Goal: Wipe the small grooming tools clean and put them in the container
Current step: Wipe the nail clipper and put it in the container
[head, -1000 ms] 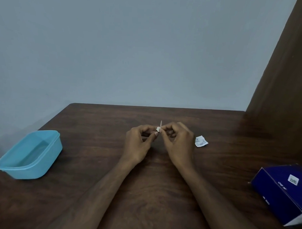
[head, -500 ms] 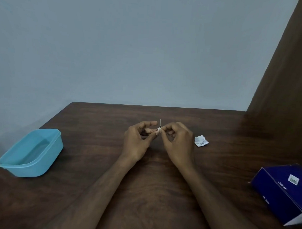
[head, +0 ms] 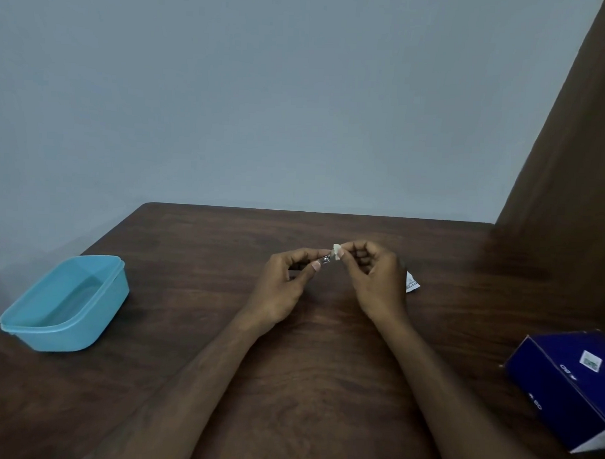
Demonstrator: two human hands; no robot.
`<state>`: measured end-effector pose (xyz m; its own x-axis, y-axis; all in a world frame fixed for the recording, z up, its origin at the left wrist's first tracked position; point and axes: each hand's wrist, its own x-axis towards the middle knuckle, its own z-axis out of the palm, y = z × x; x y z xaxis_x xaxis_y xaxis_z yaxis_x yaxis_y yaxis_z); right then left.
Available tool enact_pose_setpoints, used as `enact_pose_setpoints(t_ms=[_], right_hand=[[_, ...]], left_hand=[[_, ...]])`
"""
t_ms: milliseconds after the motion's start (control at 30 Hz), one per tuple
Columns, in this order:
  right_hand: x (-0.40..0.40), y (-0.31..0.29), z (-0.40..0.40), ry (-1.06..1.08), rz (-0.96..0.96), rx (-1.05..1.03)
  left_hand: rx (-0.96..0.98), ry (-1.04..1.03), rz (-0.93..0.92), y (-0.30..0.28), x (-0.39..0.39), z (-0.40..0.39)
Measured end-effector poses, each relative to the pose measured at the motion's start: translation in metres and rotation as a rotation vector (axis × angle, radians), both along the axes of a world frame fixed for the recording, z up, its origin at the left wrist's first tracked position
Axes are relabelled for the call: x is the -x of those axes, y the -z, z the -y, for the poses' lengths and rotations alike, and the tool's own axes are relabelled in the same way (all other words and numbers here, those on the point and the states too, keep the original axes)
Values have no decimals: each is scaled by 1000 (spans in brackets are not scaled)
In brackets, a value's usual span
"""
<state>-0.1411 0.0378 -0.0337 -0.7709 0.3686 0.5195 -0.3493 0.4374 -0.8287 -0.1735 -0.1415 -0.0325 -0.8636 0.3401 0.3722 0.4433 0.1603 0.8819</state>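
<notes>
Frame centre, above the dark wood table (head: 323, 367): your 2 hands meet, fingertips nearly touching. Your left hand (head: 285, 283) curls its fingers and thumb around a small metal grooming tool (head: 324, 260); only the shiny end shows past the thumb, too small to tell its type. Your right hand (head: 374, 280) pinches a small white wipe (head: 336, 251) between thumb and forefinger, set against the tool's exposed end; its other fingers are curled in.

Left of the frame: light blue container (head: 65, 307), lid off, sitting on the table well apart from your hands, with bare wood between it and them.

Just right of your right hand: a small white torn packet (head: 411, 283) on the table, partly hidden behind the hand.

Lower right corner: dark blue box (head: 570, 383) lying tilted, white label on top, cut by the frame edge.

Upper right: brown panel (head: 570, 170) running up beside the grey-blue wall.
</notes>
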Motion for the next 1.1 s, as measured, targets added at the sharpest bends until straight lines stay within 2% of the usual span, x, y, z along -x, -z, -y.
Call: enact_pose_setpoints(t_ms=[233, 433, 567, 700, 800, 1100], right_hand=[[-4, -3, 3, -24, -18, 2], [3, 1, -5, 24, 65, 270], [3, 1, -5, 45, 121, 425], [1, -5, 4, -240, 158, 627], [-2, -9, 11, -388, 183, 625], [-7, -15, 7, -559, 248, 742]], left_hand=[[14, 14, -19, 0, 1, -1], [32, 57, -14, 1, 0, 0], [-69, 104, 14, 1, 0, -2], [-102, 104, 25, 1, 1, -3], [-122, 76, 54, 4, 4, -1], [-160, 55, 99, 4, 6, -1]])
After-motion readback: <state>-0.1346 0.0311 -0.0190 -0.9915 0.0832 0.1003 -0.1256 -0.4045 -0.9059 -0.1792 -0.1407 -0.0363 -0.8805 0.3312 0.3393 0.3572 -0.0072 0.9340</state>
